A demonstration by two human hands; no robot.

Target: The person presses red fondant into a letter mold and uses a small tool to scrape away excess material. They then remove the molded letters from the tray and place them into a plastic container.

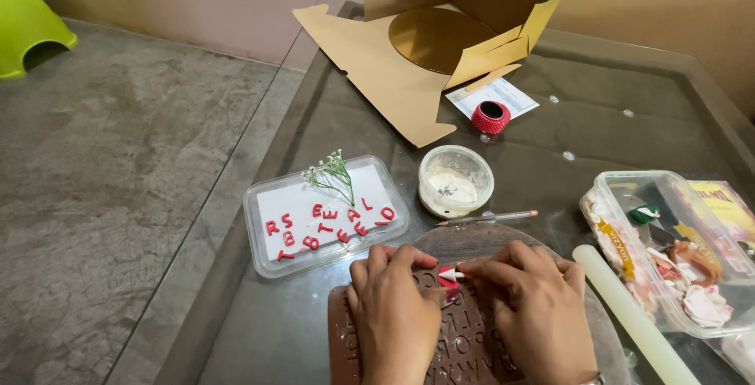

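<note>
Brown letter mould (pixel 464 346) lies on a glass table (pixel 330 117) beside grey floor (pixel 118 157).

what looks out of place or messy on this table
The red letters lie scattered and tilted in the clear tray, a flower sprig across them. The cardboard box sits flapped open. Nothing looks spilled.
</note>
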